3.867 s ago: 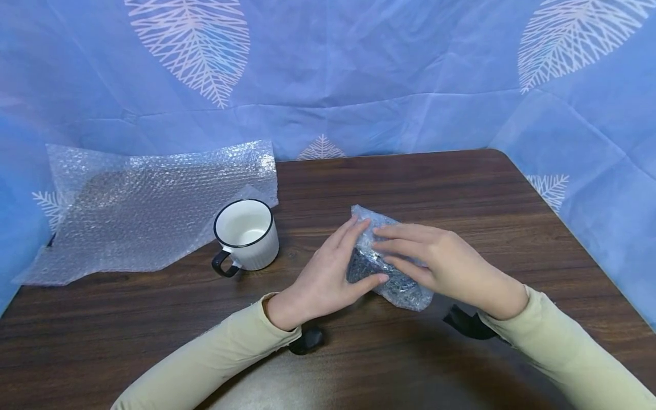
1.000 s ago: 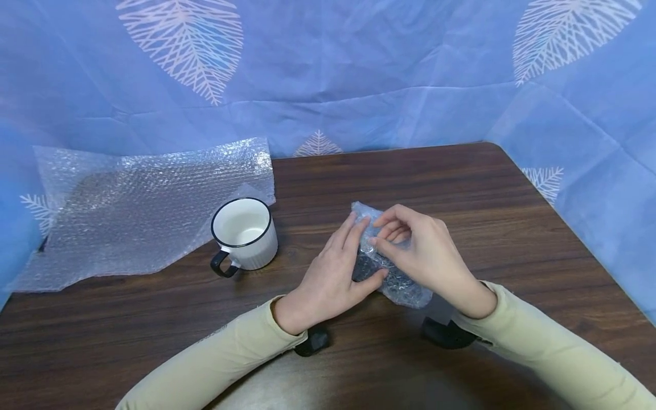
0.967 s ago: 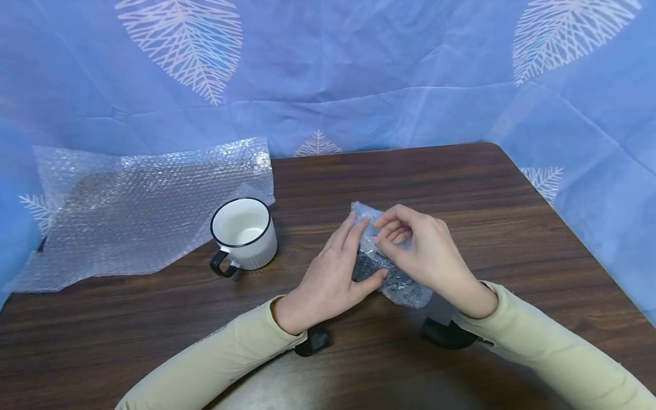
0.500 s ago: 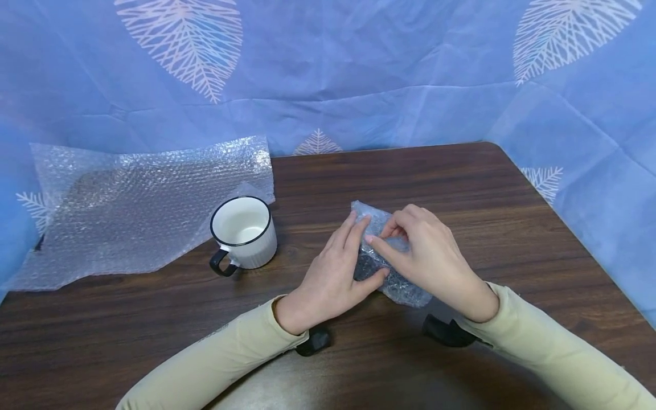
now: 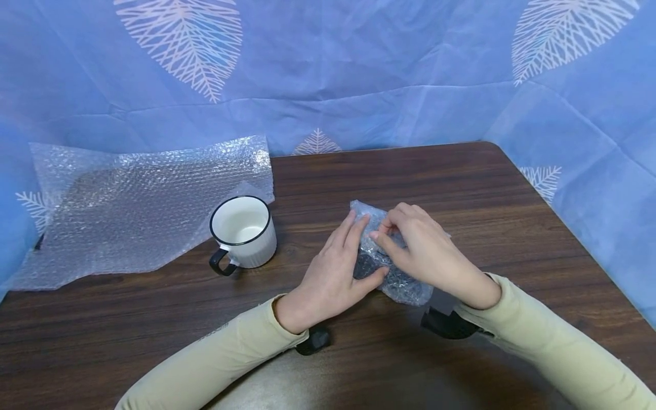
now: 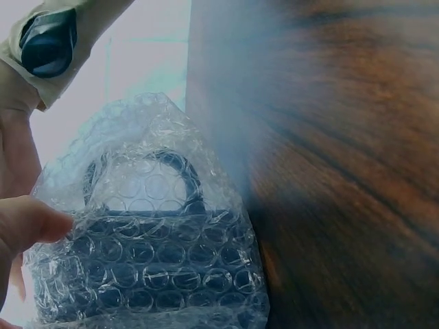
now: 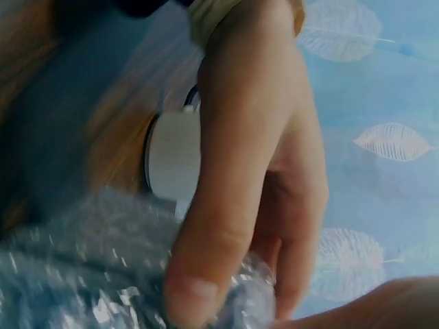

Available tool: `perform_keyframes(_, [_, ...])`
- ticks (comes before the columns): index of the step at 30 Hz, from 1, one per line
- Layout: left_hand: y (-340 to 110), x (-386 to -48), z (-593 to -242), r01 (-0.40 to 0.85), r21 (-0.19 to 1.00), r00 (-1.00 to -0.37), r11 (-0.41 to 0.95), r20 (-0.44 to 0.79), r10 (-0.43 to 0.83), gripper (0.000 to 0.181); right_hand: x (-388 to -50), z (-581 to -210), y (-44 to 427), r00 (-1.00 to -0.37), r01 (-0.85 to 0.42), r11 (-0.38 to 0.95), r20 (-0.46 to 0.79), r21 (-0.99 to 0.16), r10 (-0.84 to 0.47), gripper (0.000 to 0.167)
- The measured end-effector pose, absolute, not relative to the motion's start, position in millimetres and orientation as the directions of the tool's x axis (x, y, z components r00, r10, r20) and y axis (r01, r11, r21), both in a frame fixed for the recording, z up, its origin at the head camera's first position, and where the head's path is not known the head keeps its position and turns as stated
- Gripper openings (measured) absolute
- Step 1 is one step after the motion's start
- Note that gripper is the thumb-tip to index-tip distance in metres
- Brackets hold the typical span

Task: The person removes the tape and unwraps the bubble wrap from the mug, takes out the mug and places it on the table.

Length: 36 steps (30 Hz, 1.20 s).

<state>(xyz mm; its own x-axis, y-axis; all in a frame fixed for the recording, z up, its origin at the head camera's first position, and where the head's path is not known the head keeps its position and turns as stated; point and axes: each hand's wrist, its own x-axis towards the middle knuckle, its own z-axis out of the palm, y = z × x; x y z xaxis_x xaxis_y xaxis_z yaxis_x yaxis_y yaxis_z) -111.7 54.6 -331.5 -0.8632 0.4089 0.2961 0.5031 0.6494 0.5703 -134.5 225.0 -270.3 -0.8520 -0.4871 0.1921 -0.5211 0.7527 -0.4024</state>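
Observation:
A bubble-wrapped bundle (image 5: 408, 288) lies on the table between both hands. Through the bubble wrap (image 6: 147, 274) in the left wrist view, a dark object with a curved handle (image 6: 186, 171) shows. My left hand (image 5: 332, 276) rests along the bundle's left side, fingers nearly straight and thumb spread onto the wrap. With thumb and curled fingers, my right hand (image 5: 427, 247) pinches the film on top near the far end. That pinch is close up in the right wrist view, where the thumb (image 7: 195, 274) presses the shiny wrap; the fingertips are partly hidden.
Left of the hands stands a white mug (image 5: 252, 251) with a black rim and black handle. Behind it a large flat sheet of bubble wrap (image 5: 138, 210) covers the far left of the brown table (image 5: 410, 171). A blue leaf-patterned cloth (image 5: 379, 62) hangs behind.
Several seconds ago the right hand lay on the bundle with straighter fingers; now they are curled, pinching the wrap. The pinch has shifted slightly since. The left hand and mug have stayed put.

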Motion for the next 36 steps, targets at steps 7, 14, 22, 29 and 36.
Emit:
perform_keyframes(7, [56, -113, -333, 0.521, 0.539, -0.853, 0.662, 0.34, 0.395, 0.079, -136, -265, 230, -0.871, -0.482, 0.73, 0.174, -0.484, -0.459, 0.011])
perform_keyframes(14, [57, -113, -333, 0.507, 0.551, -0.862, 0.663, 0.318, 0.395, 0.081, -138, -255, 244, -0.878, -0.464, 0.755, 0.127, -0.464, -0.462, 0.009])
perform_keyframes(22, [55, -112, -332, 0.505, 0.552, -0.863, 0.663, 0.314, 0.396, 0.08, -136, -258, 242, -0.811, -0.563, 0.713, 0.111, -0.419, -0.575, 0.023])
perform_keyframes(29, [54, -112, -333, 0.519, 0.551, -0.855, 0.653, 0.334, 0.398, 0.079, -140, -270, 243, -0.593, -0.804, 0.572, 0.296, -0.165, -0.748, 0.029])
perform_keyframes(36, [54, -112, -333, 0.518, 0.548, -0.855, 0.656, 0.326, 0.403, 0.08, -140, -295, 249, -0.32, -0.889, 0.448, 0.569, 0.097, -0.757, 0.04])
